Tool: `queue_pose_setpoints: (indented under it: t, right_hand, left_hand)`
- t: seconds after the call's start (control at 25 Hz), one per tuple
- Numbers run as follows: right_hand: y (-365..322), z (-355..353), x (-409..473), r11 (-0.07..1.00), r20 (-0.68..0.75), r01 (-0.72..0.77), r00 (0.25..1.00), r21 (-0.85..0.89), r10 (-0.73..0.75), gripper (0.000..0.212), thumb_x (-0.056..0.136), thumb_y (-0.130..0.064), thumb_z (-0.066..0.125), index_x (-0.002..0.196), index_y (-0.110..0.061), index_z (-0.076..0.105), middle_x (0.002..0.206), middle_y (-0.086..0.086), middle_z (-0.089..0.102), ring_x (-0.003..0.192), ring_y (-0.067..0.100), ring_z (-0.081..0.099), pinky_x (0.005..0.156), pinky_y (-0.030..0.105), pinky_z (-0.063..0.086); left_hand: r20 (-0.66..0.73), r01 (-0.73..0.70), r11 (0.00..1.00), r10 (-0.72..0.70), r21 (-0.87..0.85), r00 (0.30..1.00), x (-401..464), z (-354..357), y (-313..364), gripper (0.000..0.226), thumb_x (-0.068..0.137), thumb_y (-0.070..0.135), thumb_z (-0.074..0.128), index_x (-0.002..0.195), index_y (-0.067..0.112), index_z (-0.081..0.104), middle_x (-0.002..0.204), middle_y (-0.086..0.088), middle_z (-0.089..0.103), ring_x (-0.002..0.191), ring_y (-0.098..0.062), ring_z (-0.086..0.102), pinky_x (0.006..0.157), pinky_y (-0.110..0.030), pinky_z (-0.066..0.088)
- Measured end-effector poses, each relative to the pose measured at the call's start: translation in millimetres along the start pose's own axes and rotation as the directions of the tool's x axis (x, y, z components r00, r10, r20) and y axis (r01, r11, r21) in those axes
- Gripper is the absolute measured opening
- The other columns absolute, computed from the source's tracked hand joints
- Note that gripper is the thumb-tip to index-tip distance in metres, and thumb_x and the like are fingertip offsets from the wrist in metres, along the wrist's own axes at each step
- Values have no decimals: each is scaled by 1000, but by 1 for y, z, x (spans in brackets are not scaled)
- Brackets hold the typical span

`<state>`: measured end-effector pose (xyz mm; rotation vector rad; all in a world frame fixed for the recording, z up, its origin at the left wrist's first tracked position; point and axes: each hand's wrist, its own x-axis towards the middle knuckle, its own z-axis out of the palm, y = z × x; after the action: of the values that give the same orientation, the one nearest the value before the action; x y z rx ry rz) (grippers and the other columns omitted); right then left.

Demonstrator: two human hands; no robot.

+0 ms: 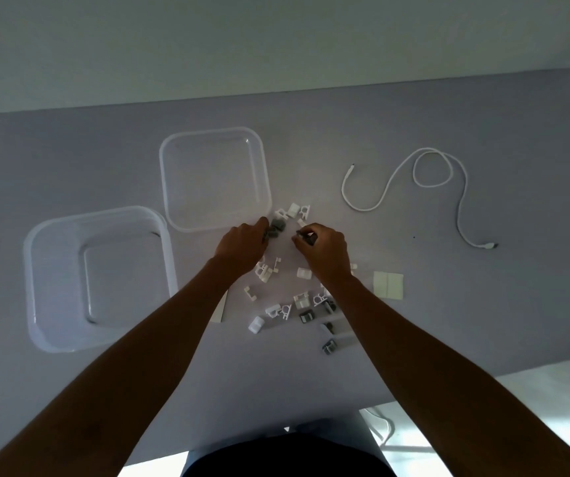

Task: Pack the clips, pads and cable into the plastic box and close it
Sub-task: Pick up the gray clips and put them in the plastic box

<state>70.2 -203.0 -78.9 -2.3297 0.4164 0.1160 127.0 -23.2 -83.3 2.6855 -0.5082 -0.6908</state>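
A clear plastic box (53, 325) sits open at the left of the table. Its flat clear lid (173, 187) lies behind it, nearer the middle. Several small white and grey clips (287, 309) are scattered over the table's middle. My left hand (242, 247) is closed around grey clips (276, 226) just right of the lid's near corner. My right hand (325, 249) pinches a small dark clip between thumb and fingers. Pale adhesive pads (388, 285) lie to the right of my right forearm. A white cable (448, 180) lies loosely curled at the right.
The grey table (483, 321) ends close to my body at the front. A wall runs along the table's far edge. Another white cable hangs below the near edge (385, 428). A thin pale sheet (220, 309) peeks out under my left forearm.
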Motion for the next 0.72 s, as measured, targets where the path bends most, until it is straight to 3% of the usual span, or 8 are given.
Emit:
queue_pose_setpoints:
  t: [0.12,0.24,0.28,0.36,0.56,0.72]
  right_hand:
    - [-15,-3,-3,971,10,-86,996,225,86,26,84,-31,75,93,-6,74,77,4,73,64,11,64,61,16,50]
    - [-49,-7,-9,696,297,-418,908,583,297,26,83,-31,77,87,-5,74,60,-1,58,50,12,48,42,22,38]
    - [-61,-5,-12,640,381,-460,884,615,269,25,84,-32,76,85,-6,73,58,-1,53,49,12,43,41,21,34]
    - [-85,2,-18,634,456,-440,877,636,153,23,86,-29,74,84,-6,73,57,0,47,48,12,38,42,21,29]
    - [-172,49,-51,706,546,-353,836,614,-58,25,84,-29,75,80,-5,73,58,4,45,50,15,34,45,25,28]
    - [-228,109,-79,623,571,-440,821,646,-12,26,85,-30,74,74,-8,69,54,1,45,47,12,38,44,22,32]
  left_hand:
    - [-52,-21,982,12,-187,999,-16,-13,-4,18,102,25,42,106,8,47,70,-6,58,58,-27,58,55,-39,49]
    - [-126,25,934,-74,-356,989,-45,-36,-18,19,102,28,43,105,9,49,70,-7,61,58,-23,59,54,-39,50]
    - [-151,55,917,-124,-394,981,-58,-45,-26,19,102,29,43,105,11,50,71,-7,62,59,-23,60,55,-39,50]
    - [-197,120,894,-224,-433,954,-85,-61,-46,18,102,29,44,104,13,50,70,-6,61,60,-22,60,55,-37,49]
    - [-167,380,865,-449,-327,878,-164,-77,-132,23,102,28,42,96,7,47,80,-14,63,65,-28,61,59,-39,48]
    - [-4,452,890,-453,-59,891,-197,-61,-176,27,101,28,44,100,1,50,95,-23,66,81,-39,65,68,-40,51]
